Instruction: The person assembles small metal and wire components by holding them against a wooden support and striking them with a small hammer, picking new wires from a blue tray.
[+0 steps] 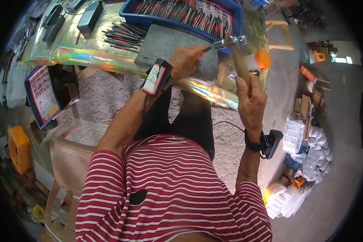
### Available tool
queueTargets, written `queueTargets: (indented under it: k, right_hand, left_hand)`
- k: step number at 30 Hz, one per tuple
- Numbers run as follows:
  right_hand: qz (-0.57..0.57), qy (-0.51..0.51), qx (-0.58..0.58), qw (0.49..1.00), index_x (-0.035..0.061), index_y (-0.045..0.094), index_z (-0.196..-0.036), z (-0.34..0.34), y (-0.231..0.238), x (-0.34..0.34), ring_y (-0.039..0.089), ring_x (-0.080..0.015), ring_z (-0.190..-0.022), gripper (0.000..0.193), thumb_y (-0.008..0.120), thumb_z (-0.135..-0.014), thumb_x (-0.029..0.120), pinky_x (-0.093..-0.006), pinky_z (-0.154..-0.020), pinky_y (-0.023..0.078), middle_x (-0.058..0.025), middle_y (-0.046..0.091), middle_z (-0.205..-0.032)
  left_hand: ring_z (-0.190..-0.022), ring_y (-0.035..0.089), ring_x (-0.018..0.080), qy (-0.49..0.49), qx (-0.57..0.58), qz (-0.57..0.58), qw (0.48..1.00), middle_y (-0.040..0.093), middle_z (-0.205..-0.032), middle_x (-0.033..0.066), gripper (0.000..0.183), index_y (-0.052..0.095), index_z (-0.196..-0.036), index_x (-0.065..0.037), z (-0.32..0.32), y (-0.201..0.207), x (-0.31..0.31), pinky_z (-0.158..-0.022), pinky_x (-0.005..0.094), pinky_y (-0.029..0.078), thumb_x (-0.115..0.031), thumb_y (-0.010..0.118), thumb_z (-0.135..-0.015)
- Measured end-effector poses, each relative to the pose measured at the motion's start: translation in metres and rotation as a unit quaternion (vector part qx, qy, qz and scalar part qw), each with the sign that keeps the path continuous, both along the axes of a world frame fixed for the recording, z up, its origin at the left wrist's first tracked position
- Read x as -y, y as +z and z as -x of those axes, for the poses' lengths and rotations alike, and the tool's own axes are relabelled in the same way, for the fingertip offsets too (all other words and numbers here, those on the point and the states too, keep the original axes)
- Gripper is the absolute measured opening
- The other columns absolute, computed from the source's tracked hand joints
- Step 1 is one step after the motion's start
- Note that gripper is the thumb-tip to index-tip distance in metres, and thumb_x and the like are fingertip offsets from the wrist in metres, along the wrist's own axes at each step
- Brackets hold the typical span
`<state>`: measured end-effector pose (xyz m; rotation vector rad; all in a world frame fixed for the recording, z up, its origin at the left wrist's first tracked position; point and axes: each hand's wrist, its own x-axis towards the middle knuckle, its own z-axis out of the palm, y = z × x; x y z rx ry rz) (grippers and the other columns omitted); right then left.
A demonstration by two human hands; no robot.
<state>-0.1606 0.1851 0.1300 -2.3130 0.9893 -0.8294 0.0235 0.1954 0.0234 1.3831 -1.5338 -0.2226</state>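
Observation:
My left hand [186, 60] is closed over a grey stone slab [159, 42] at the table's front. Its fingers pinch a slim dark piece [207, 49], of which only a short end shows past the fingertips. My right hand [252, 97] is wrapped around the wooden handle of a hammer [240, 60]. The shiny metal hammer head is raised near the slab's right end, apart from the slim piece. Left of the slab lies a pile of slim black and red pieces [125, 37]. Many similar pieces fill a blue plastic bin [181, 27] behind it.
An orange-lidded jar [262, 60] stands at the table's right, close to the hammer. Dark boxy devices [90, 17] sit at the far left on the shiny table cover [66, 40]. A plastic chair [70, 161] is at my left. Plastic-wrapped goods [316, 153] are heaped on the right floor.

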Motion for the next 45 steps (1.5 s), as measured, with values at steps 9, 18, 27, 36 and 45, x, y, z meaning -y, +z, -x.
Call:
queueTargets:
  k: [9, 18, 27, 36, 45]
  right_hand:
    - [0.117, 0.004, -0.070, 0.991, 0.0027, 0.051, -0.088, -0.004, 0.032, -0.003, 0.055, -0.0275, -0.052, 0.017, 0.057, -0.078, 0.015, -0.0314, -0.045, 0.040, -0.0165, 0.054, -0.064]
    - [0.246, 0.052, -0.156, 0.955, 0.0009, 0.052, -0.086, -0.002, 0.010, 0.001, 0.046, -0.0116, -0.052, 0.013, 0.051, -0.082, 0.013, -0.0264, -0.045, 0.036, -0.0048, 0.049, -0.061]
    - [0.126, -0.059, 0.107, 0.985, 0.0000, 0.050, -0.079, -0.007, 0.037, -0.013, 0.046, -0.0095, -0.055, 0.008, 0.052, -0.080, 0.007, -0.0213, -0.044, 0.036, -0.0021, 0.049, -0.064]
    - [0.171, -0.046, -0.070, 0.982, 0.0006, 0.048, -0.081, -0.008, -0.018, 0.000, 0.051, -0.0311, -0.050, 0.016, 0.053, -0.080, 0.016, -0.0387, -0.045, 0.037, -0.0153, 0.049, -0.056]
    - [-0.494, -0.086, 0.260, 0.825, -0.0008, 0.047, -0.077, -0.028, -0.096, -0.009, 0.035, -0.0062, -0.036, 0.033, 0.048, -0.085, 0.032, -0.0177, -0.029, 0.028, -0.0042, 0.044, -0.052]
  left_hand:
    - [-0.062, 0.057, 0.0277, -0.012, 0.005, 0.000, 1.000, 0.055, -0.070, 0.0138, 0.015, 0.044, -0.082, -0.001, -0.001, -0.003, 0.001, -0.050, 0.0326, 0.044, 0.006, 0.053, -0.071]
    - [-0.067, 0.056, 0.0321, -0.013, -0.013, 0.004, 1.000, 0.055, -0.072, 0.0154, 0.016, 0.045, -0.084, 0.000, 0.003, -0.001, -0.001, -0.054, 0.0349, 0.045, 0.005, 0.053, -0.071]
    - [-0.068, 0.055, 0.0339, -0.004, -0.007, -0.005, 1.000, 0.054, -0.072, 0.0169, 0.015, 0.045, -0.084, -0.001, 0.000, 0.001, 0.000, -0.054, 0.0373, 0.043, 0.003, 0.052, -0.072]
    - [-0.064, 0.053, 0.0356, 0.000, -0.009, -0.009, 1.000, 0.052, -0.069, 0.0173, 0.014, 0.044, -0.081, 0.000, -0.001, -0.002, -0.003, -0.052, 0.0372, 0.041, 0.003, 0.053, -0.072]
    - [-0.053, 0.049, 0.0286, -0.024, -0.048, -0.049, 0.997, 0.048, -0.062, 0.0157, 0.011, 0.043, -0.081, 0.001, -0.003, 0.004, 0.008, -0.048, 0.0327, 0.039, 0.004, 0.048, -0.072]
